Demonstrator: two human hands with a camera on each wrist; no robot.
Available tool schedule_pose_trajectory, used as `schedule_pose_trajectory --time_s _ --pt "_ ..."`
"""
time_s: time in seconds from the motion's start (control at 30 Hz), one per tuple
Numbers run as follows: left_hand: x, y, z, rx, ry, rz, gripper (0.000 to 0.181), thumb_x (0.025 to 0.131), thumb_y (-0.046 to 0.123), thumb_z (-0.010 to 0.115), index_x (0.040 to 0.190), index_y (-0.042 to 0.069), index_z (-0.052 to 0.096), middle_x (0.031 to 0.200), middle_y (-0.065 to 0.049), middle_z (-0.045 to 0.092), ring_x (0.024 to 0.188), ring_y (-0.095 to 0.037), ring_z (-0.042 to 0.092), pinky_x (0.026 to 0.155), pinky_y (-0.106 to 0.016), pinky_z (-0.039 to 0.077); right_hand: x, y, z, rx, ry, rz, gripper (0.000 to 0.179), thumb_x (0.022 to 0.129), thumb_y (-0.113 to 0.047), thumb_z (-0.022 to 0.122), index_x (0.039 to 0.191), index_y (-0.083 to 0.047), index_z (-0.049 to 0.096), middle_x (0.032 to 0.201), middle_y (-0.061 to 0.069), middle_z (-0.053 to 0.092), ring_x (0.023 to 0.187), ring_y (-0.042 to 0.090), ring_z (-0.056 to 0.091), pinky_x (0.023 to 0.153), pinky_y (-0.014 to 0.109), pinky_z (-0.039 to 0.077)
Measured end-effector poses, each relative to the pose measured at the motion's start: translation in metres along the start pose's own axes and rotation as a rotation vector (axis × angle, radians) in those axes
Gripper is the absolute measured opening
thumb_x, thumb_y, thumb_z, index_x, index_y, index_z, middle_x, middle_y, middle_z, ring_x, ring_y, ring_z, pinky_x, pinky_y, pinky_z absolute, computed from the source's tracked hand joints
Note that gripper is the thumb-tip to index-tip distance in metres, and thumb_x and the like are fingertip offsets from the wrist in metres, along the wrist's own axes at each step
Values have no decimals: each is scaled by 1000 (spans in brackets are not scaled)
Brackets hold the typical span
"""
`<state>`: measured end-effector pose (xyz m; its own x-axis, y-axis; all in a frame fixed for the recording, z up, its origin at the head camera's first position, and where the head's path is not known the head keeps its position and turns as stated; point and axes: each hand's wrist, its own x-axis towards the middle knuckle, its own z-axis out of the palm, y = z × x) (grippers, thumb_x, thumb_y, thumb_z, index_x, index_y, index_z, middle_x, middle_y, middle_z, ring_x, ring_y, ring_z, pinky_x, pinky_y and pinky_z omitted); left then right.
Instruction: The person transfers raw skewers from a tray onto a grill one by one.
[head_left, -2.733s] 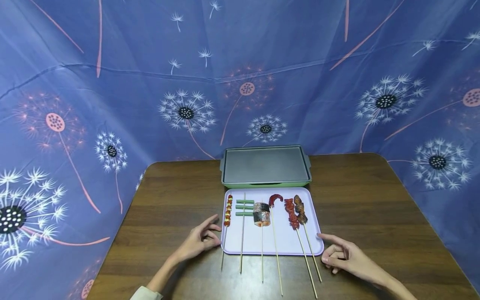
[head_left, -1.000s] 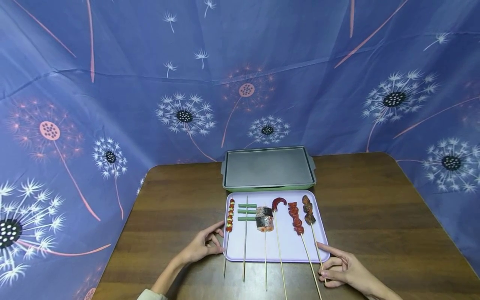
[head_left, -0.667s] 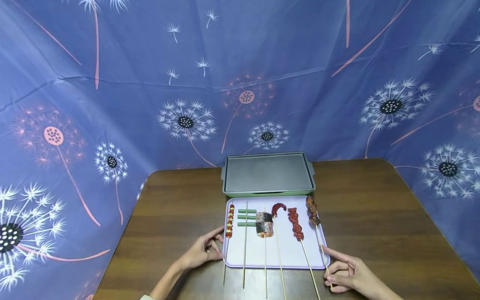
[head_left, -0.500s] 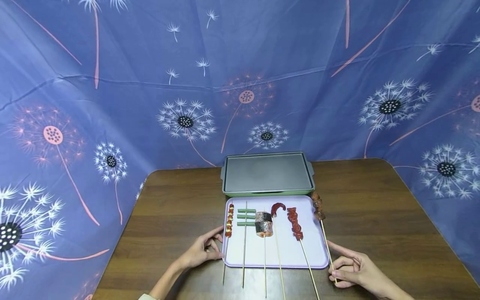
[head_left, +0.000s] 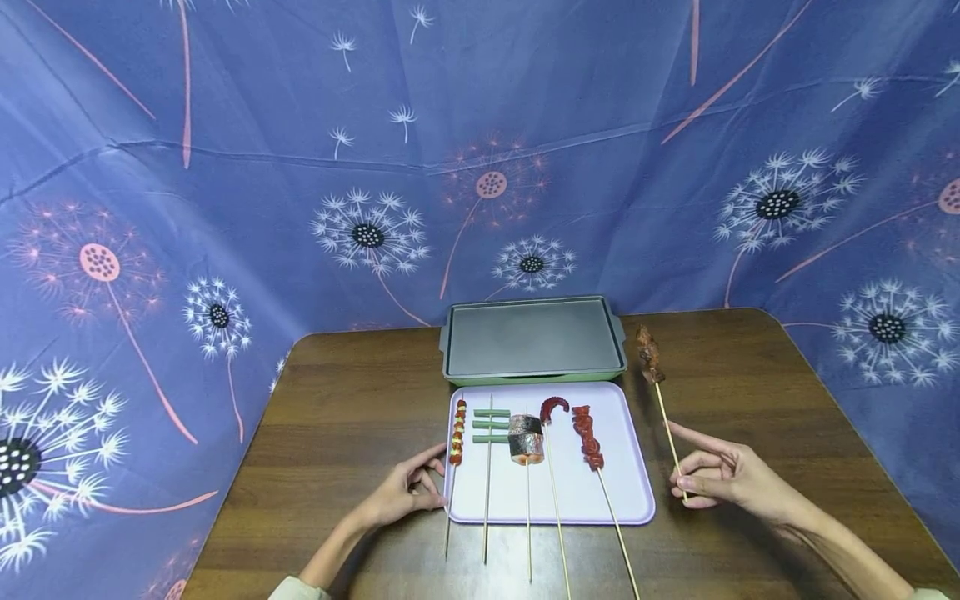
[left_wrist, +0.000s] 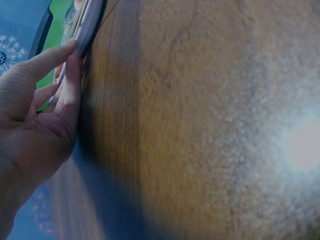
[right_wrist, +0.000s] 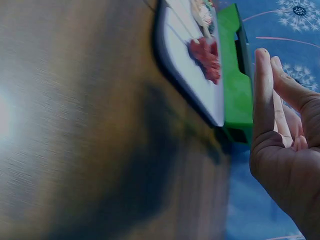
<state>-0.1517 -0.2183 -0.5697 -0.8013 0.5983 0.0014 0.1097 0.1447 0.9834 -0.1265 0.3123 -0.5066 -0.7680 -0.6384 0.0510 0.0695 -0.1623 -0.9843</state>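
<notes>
My right hand (head_left: 723,479) pinches the thin wooden stick of a skewer of brown meat (head_left: 648,354), holding it raised to the right of the lilac tray (head_left: 615,500). Its shadow falls on the table in the right wrist view, where the skewer itself cannot be made out behind my right hand (right_wrist: 287,130). My left hand (head_left: 401,492) rests against the tray's left rim with thumb and fingertips, fingers loosely bent. In the left wrist view, the left hand (left_wrist: 45,105) touches the rim (left_wrist: 89,30).
On the tray lie a red-and-yellow skewer (head_left: 457,433), a green-stick skewer (head_left: 491,425), a fish skewer (head_left: 527,437), a curled red tentacle skewer (head_left: 553,407) and a red meat skewer (head_left: 587,437), their sticks overhanging the front. A flat grey griddle (head_left: 532,337) with green base stands behind.
My right hand took the brown meat skewer from the tray's right side, lifted it, and carried it rightward and forward past the rim. The left hand stayed at the tray.
</notes>
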Motion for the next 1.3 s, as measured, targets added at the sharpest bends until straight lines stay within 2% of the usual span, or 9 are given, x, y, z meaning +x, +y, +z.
schedule_pose_trajectory --time_s 0.07,0.17,0.37,0.5,0.6,0.87,1.13,1.3 --pt "0 0 0 2 -9 8 84 83 -7 75 151 -19 27 116 -43 51 84 1 65 64 -10 48 8 -8 -5 -5 -11 5 78 97 18 48 157 -30 39 113 3 75 102 21 75 82 43 61" --pt "0 -1 0 3 -5 3 83 84 -6 76 151 -18 28 117 -42 51 84 1 65 67 -12 50 22 -17 -9 -17 4 55 74 98 15 51 156 -30 40 111 3 75 101 21 76 84 44 61" --pt "2 3 -1 3 20 -51 84 83 -5 77 152 -16 29 121 -40 51 82 0 63 73 -15 54 60 -23 -18 -42 74 148 66 98 7 59 151 -29 45 107 3 76 99 20 76 85 40 62" --pt "4 5 -6 13 17 -38 84 83 -5 77 151 -16 29 121 -40 51 82 -1 64 73 -15 54 85 -26 -22 -79 116 198 75 96 4 64 161 -12 29 105 3 75 97 17 75 87 41 61" --pt "5 4 -8 25 28 -27 82 84 -4 77 151 -15 32 120 -38 52 83 -1 63 73 -14 52 97 -25 -24 -93 149 239 85 96 2 65 159 9 9 103 2 75 96 14 75 88 41 61" --pt "1 0 -2 21 2 -37 82 85 -3 77 152 -14 31 120 -39 51 85 -3 64 73 -14 52 103 -16 -26 -74 163 301 87 97 2 63 159 10 3 99 -4 74 95 7 72 89 34 61" --pt "3 -2 -2 0 6 -25 82 85 -5 75 153 -14 29 120 -40 51 83 -2 64 73 -14 53 106 -10 -29 -161 249 265 80 95 3 66 158 11 17 103 10 79 97 13 75 85 37 62" --pt "1 -2 -1 -8 4 -38 83 84 -7 75 152 -15 29 120 -40 51 83 -2 65 73 -15 54 102 -7 -25 -200 266 259 75 97 0 65 157 10 22 104 8 79 98 14 75 84 39 62"
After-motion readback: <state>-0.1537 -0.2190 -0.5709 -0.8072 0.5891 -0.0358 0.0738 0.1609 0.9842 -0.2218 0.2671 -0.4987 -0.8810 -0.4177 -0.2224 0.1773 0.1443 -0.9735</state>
